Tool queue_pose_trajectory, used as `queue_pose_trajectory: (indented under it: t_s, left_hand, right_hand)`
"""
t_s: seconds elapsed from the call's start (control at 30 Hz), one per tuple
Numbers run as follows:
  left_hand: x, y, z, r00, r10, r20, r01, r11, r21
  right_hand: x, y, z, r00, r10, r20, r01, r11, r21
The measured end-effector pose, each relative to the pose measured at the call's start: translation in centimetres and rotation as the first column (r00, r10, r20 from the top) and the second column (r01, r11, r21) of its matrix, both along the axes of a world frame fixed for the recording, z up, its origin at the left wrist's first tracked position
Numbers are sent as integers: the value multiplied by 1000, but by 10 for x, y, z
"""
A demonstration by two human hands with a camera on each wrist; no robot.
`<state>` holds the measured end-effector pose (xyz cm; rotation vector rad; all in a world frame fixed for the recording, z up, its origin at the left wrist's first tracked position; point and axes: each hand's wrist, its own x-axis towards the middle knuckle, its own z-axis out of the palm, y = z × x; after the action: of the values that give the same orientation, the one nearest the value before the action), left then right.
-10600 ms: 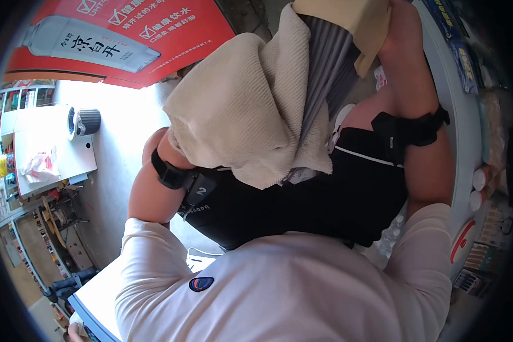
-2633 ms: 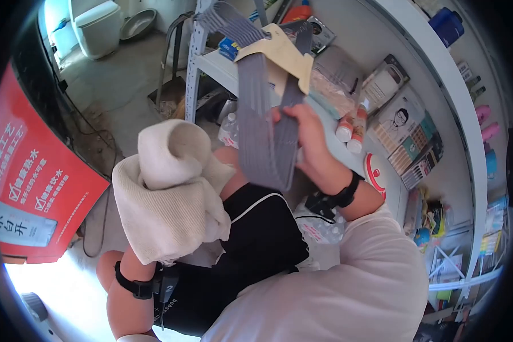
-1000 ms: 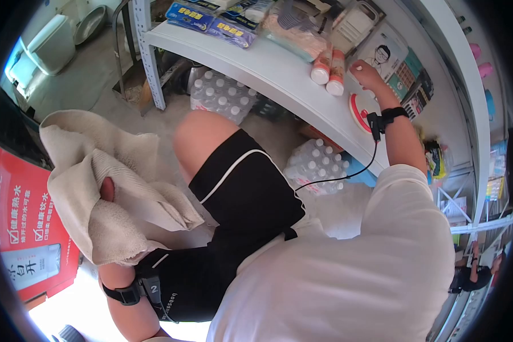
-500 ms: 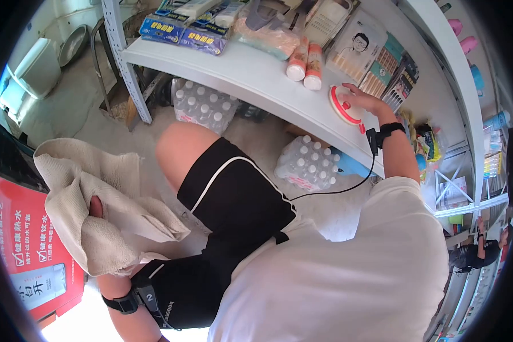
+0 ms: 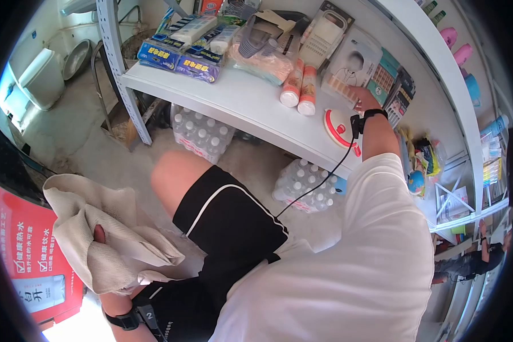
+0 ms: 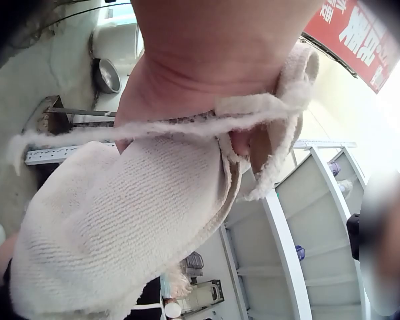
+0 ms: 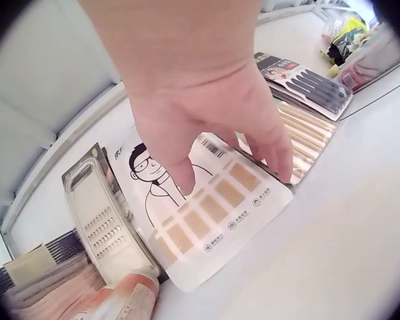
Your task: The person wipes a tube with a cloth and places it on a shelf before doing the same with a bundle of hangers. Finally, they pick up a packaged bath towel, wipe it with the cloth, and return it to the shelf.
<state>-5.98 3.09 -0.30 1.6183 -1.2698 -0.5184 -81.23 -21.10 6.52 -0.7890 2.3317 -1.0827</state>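
Observation:
A beige ribbed cloth (image 5: 85,251) (image 6: 127,220) is bunched around my left hand (image 5: 100,233) (image 6: 200,73), low at the left in the head view. One fingertip shows between its folds; the other fingers are mostly hidden as the hand holds the cloth. On the white shelf, my right hand (image 5: 363,98) (image 7: 213,120) touches a flat white pack (image 5: 353,60) (image 7: 213,207) printed with a cartoon figure in glasses. In the right wrist view the thumb lies over the pack's front, with the fingers spread toward its right edge and none curled tightly.
The shelf (image 5: 239,102) holds blue packs (image 5: 196,67), grey hangers (image 5: 256,43), two orange-white tubes (image 5: 299,91), a grater (image 7: 103,220), a red-white round lid (image 5: 337,128) and brush packs (image 7: 313,87). Bottle packs (image 5: 202,134) stand below. A black cable runs from my right wrist.
My right hand released the grey hangers, which now lie on the shelf, and moved from above the round lid to the cartoon pack. My left hand still holds the cloth.

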Motion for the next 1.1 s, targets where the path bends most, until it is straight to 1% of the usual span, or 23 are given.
queue_pose_trajectory:
  t_s: [0.07, 0.17, 0.27, 0.37, 0.4, 0.43, 0.47, 0.5, 0.53, 0.57, 0.6, 0.63, 0.67, 0.7, 0.77, 0.83, 0.9, 0.93, 0.97, 1.07, 1.1]
  left_hand:
    - [-1, -4, -4, 1000, -31, 0, 31, 999, 9]
    - [1, -7, -9, 999, -47, -13, 47, 999, 24]
    - [3, -9, -12, 998, -59, -25, 59, 998, 33]
    - [5, -11, -15, 997, -66, -42, 68, 997, 37]
    - [6, -11, -16, 997, -66, -46, 68, 997, 36]
    - [7, -10, -17, 997, -61, -52, 63, 997, 36]
    - [8, -10, -18, 996, -61, -58, 63, 997, 32]
    - [9, -10, -19, 996, -54, -69, 56, 998, 28]
    - [11, -10, -21, 996, -49, -80, 51, 998, 24]
    - [14, -9, -23, 995, -42, -95, 44, 999, 18]
    - [16, -8, -26, 991, -28, -130, 29, 1000, 8]
    - [17, -6, -27, 982, -8, -189, 7, 1000, -8]
    - [17, -5, -28, 959, 8, -284, -19, 999, -36]
    - [9, -6, -19, 904, 17, -428, -49, 997, -64]
    - [-6, -8, 0, 735, 17, -678, -129, 985, -115]
    - [-16, -9, 9, 776, -25, -630, -127, 973, -195]
    - [-10, -12, 9, 832, -54, -553, -103, 963, -248]
    - [-3, -13, 0, 861, -50, -506, -93, 963, -253]
    - [5, -11, -3, 889, -35, -457, -93, 962, -256]
    - [-8, -1, 35, 924, -148, -354, 12, 934, -358]
    - [-6, 2, 35, 797, -295, -526, 61, 907, -417]
  right_hand:
    - [-37, -17, -11, 999, -33, 12, 32, 997, 70]
    - [-15, -11, 1, 991, -49, -123, 56, 997, 50]
    - [-2, -6, 6, 999, 37, -16, -38, 996, -79]
    - [0, -10, 12, 997, -50, 51, 60, 973, -222]
    - [-1, -7, 15, 989, -86, -119, 54, 967, -251]
    - [-2, -3, 21, 951, -124, -283, 42, 959, -280]
    - [-2, -1, 25, 884, -164, -437, 24, 951, -308]
    - [6, 6, 29, 916, -129, -380, -54, 899, -436]
    - [22, 18, 32, 941, -83, -328, -121, 823, -556]
    - [43, 33, 36, 959, -28, -284, -176, 725, -666]
    - [74, 49, 40, 990, 22, -143, -120, 673, -730]
    - [108, 65, 42, 996, 87, -1, -55, 623, -780]
    - [134, 80, 38, 973, 191, 130, -19, 626, -779]
    - [158, 95, 34, 922, 289, 257, 17, 634, -773]
    - [226, 133, 33, 841, 441, 314, -101, 697, -710]
    - [266, 156, 15, 826, 522, 212, -269, 696, -665]
    - [298, 176, 4, 748, 654, 110, -433, 607, -666]
    - [312, 182, 2, 688, 723, 62, -517, 549, -657]
    - [327, 186, 6, 612, 788, 69, -555, 490, -672]
    - [367, 182, 25, 341, 937, 73, -639, 289, -712]
    - [383, 174, 31, 287, 957, 37, -668, 228, -709]
